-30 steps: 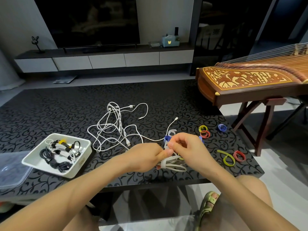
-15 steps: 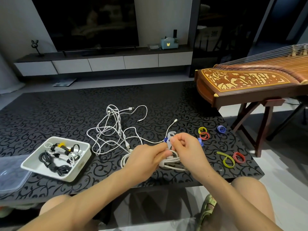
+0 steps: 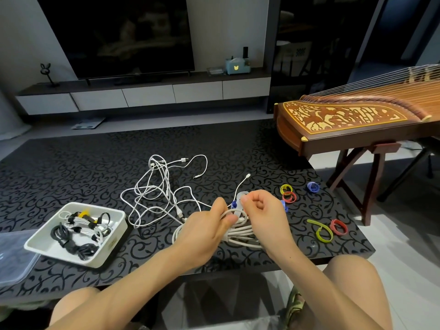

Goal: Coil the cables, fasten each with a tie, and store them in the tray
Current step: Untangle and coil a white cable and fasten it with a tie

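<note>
White coil (image 3: pixel 241 235) is sitting over the counter (image 3: pixel 238 151), my left hand (image 3: pixel 202 231) clamping it, right hand (image 3: pixel 264 213) pinching the tie (image 3: pixel 241 196). Risk: pinch slipping, loops springing loose.

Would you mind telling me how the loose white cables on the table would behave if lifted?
The loose white cables would probably hang floppy and trail, since they lie in slack irregular loops. They look thin, so likely light. Crossed strands suggest they may snag together.
</note>
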The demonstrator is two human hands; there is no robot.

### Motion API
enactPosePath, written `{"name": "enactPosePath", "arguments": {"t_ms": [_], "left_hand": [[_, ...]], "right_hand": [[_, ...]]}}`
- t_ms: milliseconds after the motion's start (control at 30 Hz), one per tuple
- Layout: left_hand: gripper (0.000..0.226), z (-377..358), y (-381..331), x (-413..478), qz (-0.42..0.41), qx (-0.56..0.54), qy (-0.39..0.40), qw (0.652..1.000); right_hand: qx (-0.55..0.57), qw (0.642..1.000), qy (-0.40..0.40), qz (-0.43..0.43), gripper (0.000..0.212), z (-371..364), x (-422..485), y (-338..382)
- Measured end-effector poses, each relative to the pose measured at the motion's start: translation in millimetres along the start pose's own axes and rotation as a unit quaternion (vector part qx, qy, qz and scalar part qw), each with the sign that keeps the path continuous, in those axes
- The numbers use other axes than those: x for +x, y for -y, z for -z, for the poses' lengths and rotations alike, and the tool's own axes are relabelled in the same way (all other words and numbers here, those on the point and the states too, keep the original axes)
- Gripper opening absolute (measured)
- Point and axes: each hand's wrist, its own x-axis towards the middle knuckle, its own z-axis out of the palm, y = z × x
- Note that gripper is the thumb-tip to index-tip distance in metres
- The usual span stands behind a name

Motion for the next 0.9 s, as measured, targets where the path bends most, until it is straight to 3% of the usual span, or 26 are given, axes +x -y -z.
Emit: {"name": "enactPosePath", "arguments": {"t_ms": [233, 400, 533, 700, 900], "left_hand": [[0.032, 2.2, -2.2, 5.3, 0.002, 0.03, 0.01, 1.0], [0.036, 5.4, -3.1, 6.4, 0.02, -0.032, 0.053, 0.998], [0.037, 5.1, -3.4, 11.1, 0.053, -0.101, 0.084, 0.99], [0.042, 3.5, -4.8, 16.7, 0.058, -0.085, 0.092, 0.99], [0.042, -1.9, -9.6, 17.9, 0.04, -0.055, 0.023, 0.997]], "right_hand": [[-0.007, 0.992, 0.016, 0.129, 0.013, 5.6, -5.1, 5.2], [0.023, 0.991, 0.059, 0.117, 0.019, 12.3, -2.0, 7.0], [-0.044, 0.985, 0.059, 0.158, 0.036, 15.3, -1.4, 4.8], [-0.145, 0.972, 0.021, 0.182, 0.024, 15.5, 0.7, 1.0], [-0.185, 0.967, 0.08, 0.154, 0.014, 19.1, 4.8, 2.2]]}}
